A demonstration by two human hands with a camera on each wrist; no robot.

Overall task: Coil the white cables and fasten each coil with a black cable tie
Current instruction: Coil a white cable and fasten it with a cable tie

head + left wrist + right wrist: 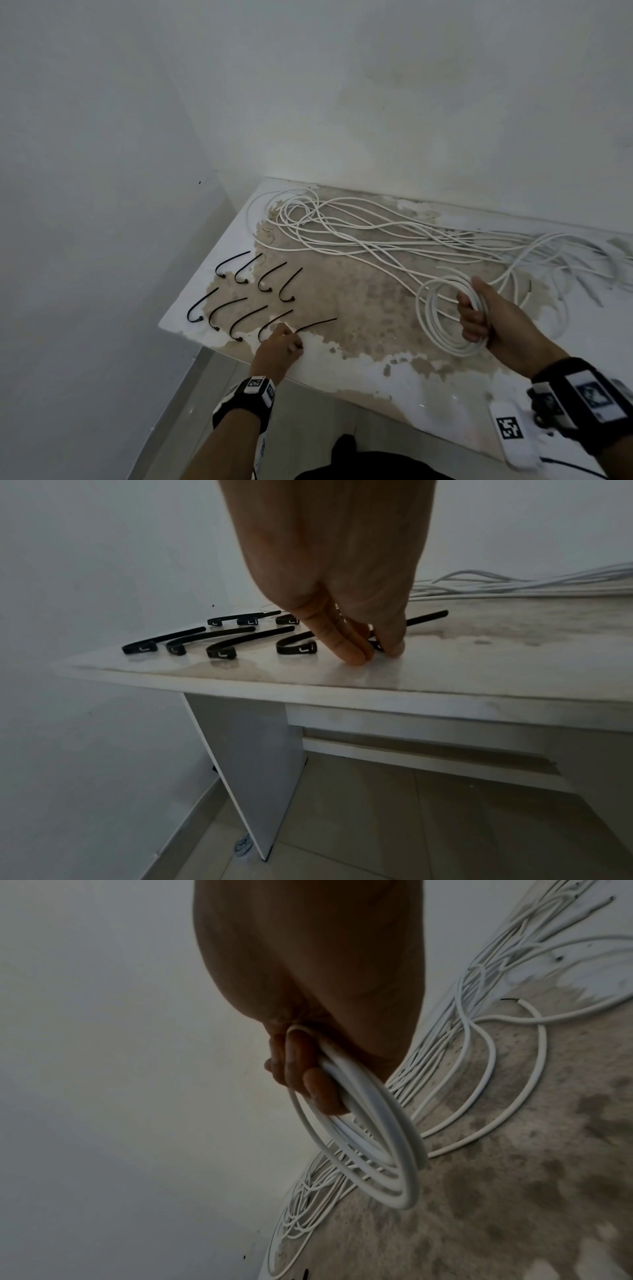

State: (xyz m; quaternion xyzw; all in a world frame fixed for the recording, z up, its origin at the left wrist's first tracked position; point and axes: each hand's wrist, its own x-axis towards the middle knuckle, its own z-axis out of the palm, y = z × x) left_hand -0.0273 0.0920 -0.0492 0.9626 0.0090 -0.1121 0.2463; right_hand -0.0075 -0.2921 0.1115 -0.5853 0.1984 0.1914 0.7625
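Sideways cable tie (317, 323) lengthwise, left hand (279, 349) pinching

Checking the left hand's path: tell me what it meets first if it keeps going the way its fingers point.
The left hand points down at the tabletop; its fingertips already pinch the nearest black cable tie there, so tie and table come first.
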